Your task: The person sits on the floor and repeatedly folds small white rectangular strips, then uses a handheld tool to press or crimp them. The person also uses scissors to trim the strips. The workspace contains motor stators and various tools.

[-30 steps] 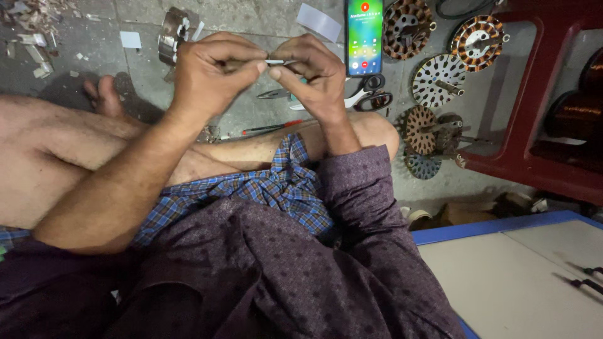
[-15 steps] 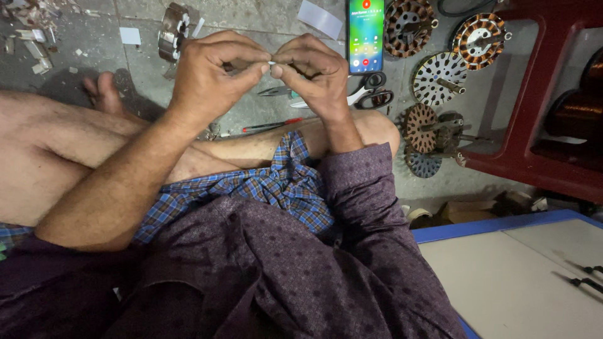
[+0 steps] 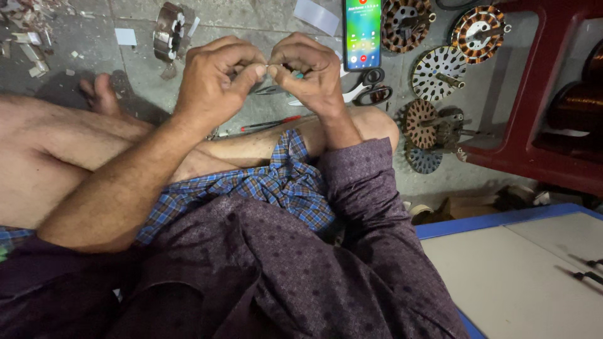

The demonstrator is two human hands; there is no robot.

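Observation:
I sit on the floor with my legs folded. My left hand [image 3: 217, 78] and my right hand [image 3: 311, 72] are raised over my knee, fingertips almost meeting. Between them they pinch a small pale strip [image 3: 269, 64], most of it hidden by the fingers. Something thin and teal shows under my right fingers. A pair of scissors [image 3: 367, 91] and a red-handled tool [image 3: 270, 123] lie on the floor just beyond and below the hands.
A phone with a lit screen [image 3: 362, 31] lies on the concrete floor. Several wound motor stators [image 3: 480, 25] and a slotted disc [image 3: 440, 72] lie to the right, beside a red stool [image 3: 540, 94]. A metal core [image 3: 168, 31] sits far left. A blue-edged white board [image 3: 515, 270] fills the lower right.
My hands have drawn closer together, so less of the strip shows between the fingertips. Everything on the floor stays where it was.

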